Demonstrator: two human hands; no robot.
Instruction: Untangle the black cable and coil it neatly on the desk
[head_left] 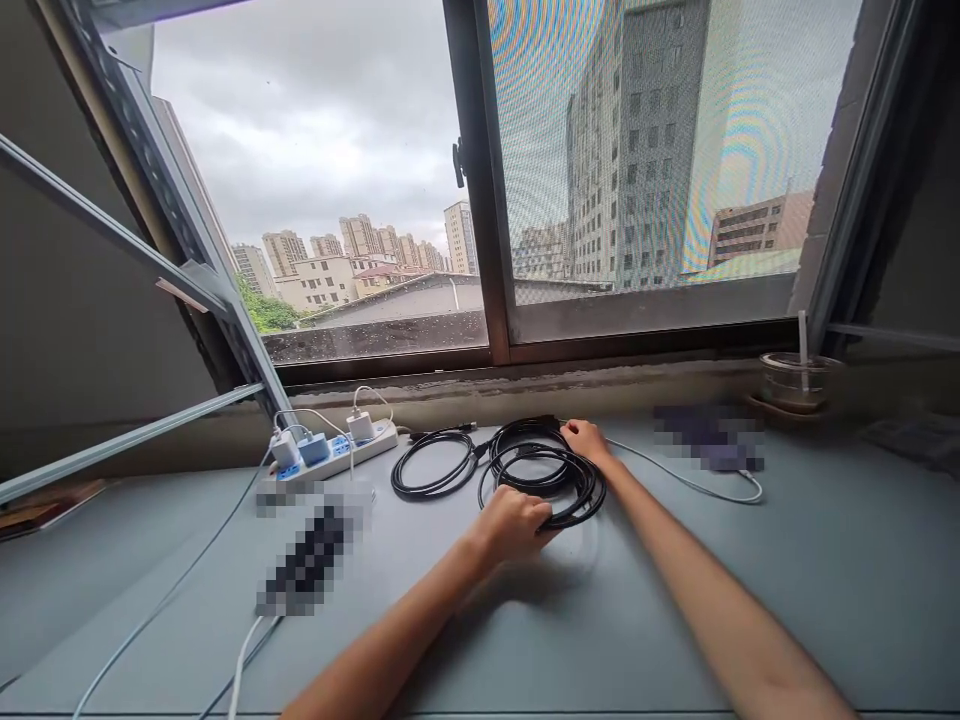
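Note:
A coil of black cable (581, 516) is in my left hand (511, 522), its near side raised off the table. The fingers of that hand are closed round the loops. Farther back, my right hand (587, 440) is closed at the far right edge of the black coils, its fingertips pinched on black cable; the exact piece is partly hidden. Behind and under the held loops lies more coiled black cable. Just left of it, another black cable coil (424, 494) lies flat, with its connector end pointing to the back.
A white power strip (341, 458) with several plugged-in chargers stands at the back left. Blurred dark devices (311, 560) with cables lie at left and back right. A clear cup with a straw (799, 380) stands by the window. A metal shelf frame (217, 290) rises at left.

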